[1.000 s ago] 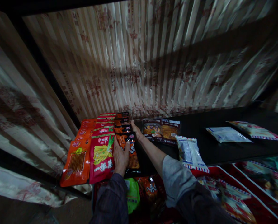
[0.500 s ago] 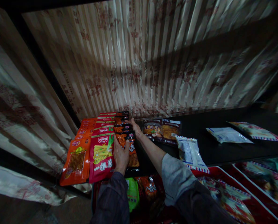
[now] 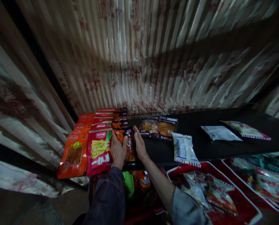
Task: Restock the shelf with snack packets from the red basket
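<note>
My left hand (image 3: 118, 151) lies flat on the front packet of a dark orange snack row (image 3: 128, 141), overlapping the red packet (image 3: 99, 152) beside it. My right hand (image 3: 139, 144) rests edge-on against the right side of that same row, fingers straight and together, holding nothing. To the left, rows of red packets and orange packets (image 3: 72, 155) lie overlapped on the black shelf (image 3: 200, 147). Both forearms reach up from the bottom of the frame.
Two dark packets (image 3: 158, 126) lie right of my hands, then a white packet (image 3: 184, 149) at the shelf edge and two more (image 3: 220, 133) farther right. Red baskets (image 3: 223, 175) of packets sit below. Striped paper (image 3: 141, 56) backs the shelf.
My right hand has drawn back from the far end of the dark orange row to its near end. The camera view has shifted slightly; the left hand stays on the front packet.
</note>
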Demonstrator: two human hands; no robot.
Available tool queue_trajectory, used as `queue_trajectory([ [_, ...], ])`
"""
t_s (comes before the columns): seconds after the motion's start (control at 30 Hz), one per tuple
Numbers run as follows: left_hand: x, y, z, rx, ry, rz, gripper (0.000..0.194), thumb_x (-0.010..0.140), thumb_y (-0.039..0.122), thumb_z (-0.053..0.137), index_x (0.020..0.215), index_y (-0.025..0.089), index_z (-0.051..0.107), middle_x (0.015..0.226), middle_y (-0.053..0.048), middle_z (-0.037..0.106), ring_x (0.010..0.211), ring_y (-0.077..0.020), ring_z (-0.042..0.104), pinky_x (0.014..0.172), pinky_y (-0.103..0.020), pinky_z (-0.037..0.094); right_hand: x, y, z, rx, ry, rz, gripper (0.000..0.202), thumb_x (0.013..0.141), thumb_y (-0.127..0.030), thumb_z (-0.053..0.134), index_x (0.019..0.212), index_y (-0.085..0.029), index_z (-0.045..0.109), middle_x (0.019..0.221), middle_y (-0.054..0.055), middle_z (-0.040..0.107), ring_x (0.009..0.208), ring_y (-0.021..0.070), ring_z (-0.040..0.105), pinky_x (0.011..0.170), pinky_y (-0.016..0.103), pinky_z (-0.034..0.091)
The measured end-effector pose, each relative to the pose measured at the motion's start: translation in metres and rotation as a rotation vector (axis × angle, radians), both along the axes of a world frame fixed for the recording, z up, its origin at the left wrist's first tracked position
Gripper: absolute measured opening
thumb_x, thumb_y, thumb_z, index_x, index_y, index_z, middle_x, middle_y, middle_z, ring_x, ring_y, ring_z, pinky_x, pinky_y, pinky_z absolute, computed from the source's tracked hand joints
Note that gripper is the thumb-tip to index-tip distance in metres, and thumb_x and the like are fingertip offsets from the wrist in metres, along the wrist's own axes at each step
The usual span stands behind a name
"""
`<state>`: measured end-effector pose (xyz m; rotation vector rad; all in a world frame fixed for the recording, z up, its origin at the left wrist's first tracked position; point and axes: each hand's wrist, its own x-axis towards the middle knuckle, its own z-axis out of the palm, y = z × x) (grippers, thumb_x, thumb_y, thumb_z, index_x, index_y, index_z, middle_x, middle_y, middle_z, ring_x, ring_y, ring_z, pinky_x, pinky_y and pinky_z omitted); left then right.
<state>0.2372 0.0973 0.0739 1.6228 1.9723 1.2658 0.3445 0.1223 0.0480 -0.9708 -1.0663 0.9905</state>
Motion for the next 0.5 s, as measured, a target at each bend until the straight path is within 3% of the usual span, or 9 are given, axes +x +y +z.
queue_trajectory([
  [0.13, -0.002, -0.005, -0.004, 0.020, 0.034, 0.007, 0.069, 0.090, 0.044, 0.031, 0.142, 0.000, 0.022, 0.141, -0.025, 0.038, 0.130, -0.0287, 0.039, 0.106, -0.040, 0.032, -0.009, -0.021, -0.004, -0.052, -0.083, 0.014, 0.060, 0.082, -0.055, 0.052, 0.135, -0.030, 0.043, 0.145, -0.002, 0.038, 0.136, 0.0186, 0.030, 0.115, 0.035, 0.018],
  [0.33, -0.001, -0.024, -0.011, 0.049, 0.041, -0.024, 0.063, 0.091, 0.038, 0.026, 0.141, 0.000, 0.024, 0.143, -0.023, 0.036, 0.132, -0.0257, 0.037, 0.108, -0.039, 0.029, -0.013, -0.016, -0.002, -0.143, -0.187, 0.025, 0.060, 0.083, -0.056, 0.048, 0.138, -0.033, 0.039, 0.138, -0.004, 0.048, 0.130, 0.0208, 0.040, 0.112, 0.037, 0.025],
  [0.5, -0.001, -0.026, -0.015, 0.032, 0.045, -0.054, 0.060, 0.090, 0.036, 0.030, 0.140, 0.003, 0.028, 0.142, -0.022, 0.038, 0.130, -0.0260, 0.039, 0.107, -0.040, 0.032, -0.017, -0.016, -0.001, -0.129, -0.252, 0.025, 0.064, 0.086, -0.058, 0.040, 0.141, -0.026, 0.033, 0.139, 0.002, 0.047, 0.129, 0.0213, 0.043, 0.110, 0.037, 0.028],
])
